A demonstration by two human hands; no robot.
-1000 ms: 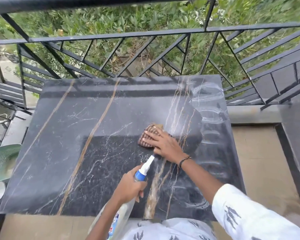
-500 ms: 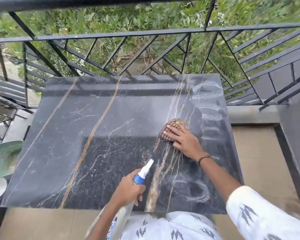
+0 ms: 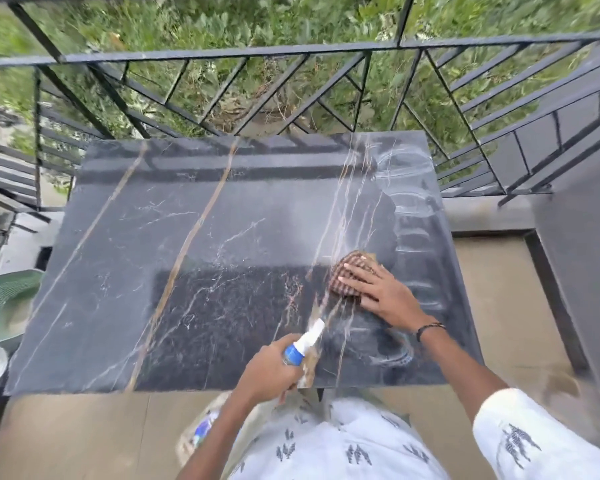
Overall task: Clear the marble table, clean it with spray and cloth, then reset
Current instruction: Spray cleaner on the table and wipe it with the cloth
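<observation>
Your right hand (image 3: 383,292) lies flat with its fingers spread on the checked cloth (image 3: 349,277), pressing it onto the right part of the marble table (image 3: 194,258). Your left hand (image 3: 269,374) grips the spray bottle (image 3: 303,344) by its neck over the table's near edge, white nozzle tilted toward the cloth; what the bottle holds is too blurred to tell. Wet swirl marks streak the marble beside the cloth.
</observation>
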